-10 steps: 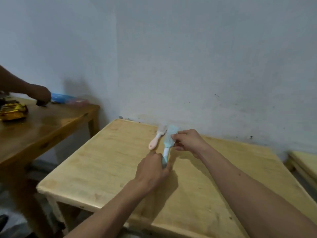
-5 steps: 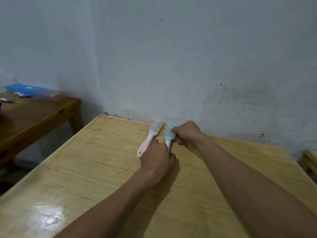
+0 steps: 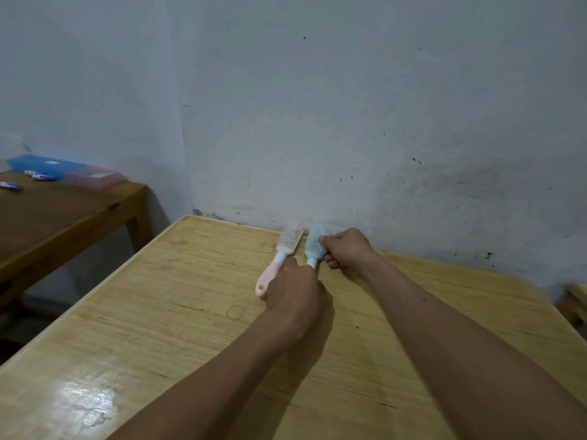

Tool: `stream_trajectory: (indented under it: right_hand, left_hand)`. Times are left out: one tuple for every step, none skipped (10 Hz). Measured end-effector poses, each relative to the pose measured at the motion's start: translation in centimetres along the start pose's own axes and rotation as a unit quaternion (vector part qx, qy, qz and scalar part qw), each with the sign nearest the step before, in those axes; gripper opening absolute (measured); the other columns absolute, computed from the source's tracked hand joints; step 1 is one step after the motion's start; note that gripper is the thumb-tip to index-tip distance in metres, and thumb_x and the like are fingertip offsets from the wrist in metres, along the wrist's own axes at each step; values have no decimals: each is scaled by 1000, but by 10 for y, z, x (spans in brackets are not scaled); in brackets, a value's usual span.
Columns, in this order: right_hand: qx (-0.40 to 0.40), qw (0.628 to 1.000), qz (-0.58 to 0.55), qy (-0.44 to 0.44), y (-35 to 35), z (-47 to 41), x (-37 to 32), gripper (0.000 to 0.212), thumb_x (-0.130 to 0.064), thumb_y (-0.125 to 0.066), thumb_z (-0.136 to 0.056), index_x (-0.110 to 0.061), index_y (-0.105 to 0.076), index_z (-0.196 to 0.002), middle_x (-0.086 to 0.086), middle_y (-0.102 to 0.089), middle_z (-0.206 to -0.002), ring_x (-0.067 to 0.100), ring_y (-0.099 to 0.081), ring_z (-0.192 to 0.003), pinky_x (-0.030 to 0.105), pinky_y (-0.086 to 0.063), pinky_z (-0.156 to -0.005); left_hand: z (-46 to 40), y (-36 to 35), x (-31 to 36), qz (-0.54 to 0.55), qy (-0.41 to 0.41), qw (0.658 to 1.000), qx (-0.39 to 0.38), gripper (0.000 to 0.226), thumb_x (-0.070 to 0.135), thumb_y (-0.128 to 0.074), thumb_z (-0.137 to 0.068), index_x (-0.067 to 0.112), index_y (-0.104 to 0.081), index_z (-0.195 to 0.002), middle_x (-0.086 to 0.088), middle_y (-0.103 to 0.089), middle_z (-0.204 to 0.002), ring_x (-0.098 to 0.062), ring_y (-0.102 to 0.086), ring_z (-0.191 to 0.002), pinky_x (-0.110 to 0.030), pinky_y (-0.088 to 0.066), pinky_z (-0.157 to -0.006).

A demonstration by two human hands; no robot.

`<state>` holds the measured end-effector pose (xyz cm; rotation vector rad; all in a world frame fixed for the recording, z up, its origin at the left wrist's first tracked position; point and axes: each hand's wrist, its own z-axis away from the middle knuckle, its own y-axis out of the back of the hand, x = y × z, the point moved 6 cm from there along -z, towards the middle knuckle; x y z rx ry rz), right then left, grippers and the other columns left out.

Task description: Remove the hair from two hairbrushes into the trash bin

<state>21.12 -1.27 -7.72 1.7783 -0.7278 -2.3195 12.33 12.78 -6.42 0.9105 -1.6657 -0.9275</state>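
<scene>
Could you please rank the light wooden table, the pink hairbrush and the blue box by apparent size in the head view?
1. light wooden table
2. blue box and pink hairbrush: alike, and the box lies farther, so unranked.

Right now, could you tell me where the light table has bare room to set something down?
The light table is bare left of the left hand, and right of the right forearm. It is crowded by the wall: pink brush, blue brush, right hand.
</scene>
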Motion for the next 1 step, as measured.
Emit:
stream_trajectory:
  right_hand:
    - [4, 1000, -21, -2, 3, 4, 0, 29, -25, -66, -100, -1, -69, -85, 12, -65, -67, 22, -57, -54, 32, -50, -56]
  left_hand:
    - [3, 3, 3, -55, -19, 998, 21, 37, 37, -47, -98, 11, -57, -122, -13, -54, -121, -28, -61, -94, -33, -37, -63]
